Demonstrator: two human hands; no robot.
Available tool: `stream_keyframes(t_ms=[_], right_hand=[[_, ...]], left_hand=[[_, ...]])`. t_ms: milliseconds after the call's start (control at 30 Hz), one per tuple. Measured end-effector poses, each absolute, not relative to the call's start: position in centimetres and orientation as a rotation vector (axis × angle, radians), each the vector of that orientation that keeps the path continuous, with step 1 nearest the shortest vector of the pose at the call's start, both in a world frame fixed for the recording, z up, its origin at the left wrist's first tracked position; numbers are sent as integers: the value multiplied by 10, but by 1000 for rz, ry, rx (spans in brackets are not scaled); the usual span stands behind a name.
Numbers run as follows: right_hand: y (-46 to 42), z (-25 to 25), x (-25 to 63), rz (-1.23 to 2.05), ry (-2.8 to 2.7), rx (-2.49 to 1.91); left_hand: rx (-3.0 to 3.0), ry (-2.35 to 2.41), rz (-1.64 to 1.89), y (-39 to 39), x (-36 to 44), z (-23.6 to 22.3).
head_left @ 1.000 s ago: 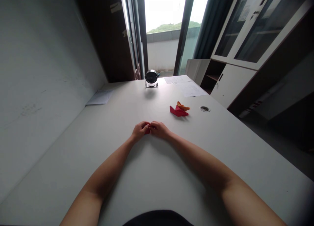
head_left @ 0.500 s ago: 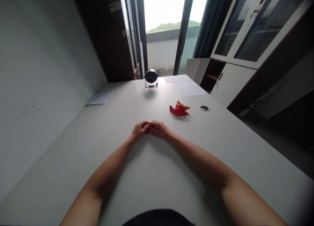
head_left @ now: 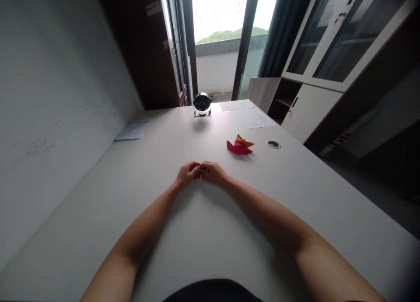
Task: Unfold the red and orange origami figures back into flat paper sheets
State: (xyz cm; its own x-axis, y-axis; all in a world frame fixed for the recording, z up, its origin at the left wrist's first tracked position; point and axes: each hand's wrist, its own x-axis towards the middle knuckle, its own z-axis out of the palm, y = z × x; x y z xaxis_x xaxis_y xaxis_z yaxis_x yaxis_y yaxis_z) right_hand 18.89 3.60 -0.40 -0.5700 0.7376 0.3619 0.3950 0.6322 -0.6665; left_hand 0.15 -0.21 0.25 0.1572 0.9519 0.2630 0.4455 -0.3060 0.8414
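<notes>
A small piece of red folded paper (head_left: 197,175) is pinched between my two hands over the middle of the white table. My left hand (head_left: 187,173) closes on its left side, thumb on the near face. From the right, my right hand (head_left: 212,172) grips the other side with bent fingers. Most of the paper is hidden behind the fingers, so its full shape does not show. Beyond my right hand lie a red origami figure (head_left: 239,149) and an orange origami figure (head_left: 243,141), touching or nearly so.
A round black device on a metal stand (head_left: 202,104) is at the table's far edge. Paper sheets (head_left: 259,118) lie far right, and another sheet (head_left: 134,130) lies by the left wall. A cable hole (head_left: 273,145) is set in the white table (head_left: 203,236).
</notes>
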Motion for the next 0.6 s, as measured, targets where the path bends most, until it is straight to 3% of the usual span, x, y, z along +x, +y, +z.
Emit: stream_keyframes(t_ms=[600], right_hand=[[36,-4,189,732,-2213,-888]], left_hand=[[1778,1326,1097,-3,3,4]])
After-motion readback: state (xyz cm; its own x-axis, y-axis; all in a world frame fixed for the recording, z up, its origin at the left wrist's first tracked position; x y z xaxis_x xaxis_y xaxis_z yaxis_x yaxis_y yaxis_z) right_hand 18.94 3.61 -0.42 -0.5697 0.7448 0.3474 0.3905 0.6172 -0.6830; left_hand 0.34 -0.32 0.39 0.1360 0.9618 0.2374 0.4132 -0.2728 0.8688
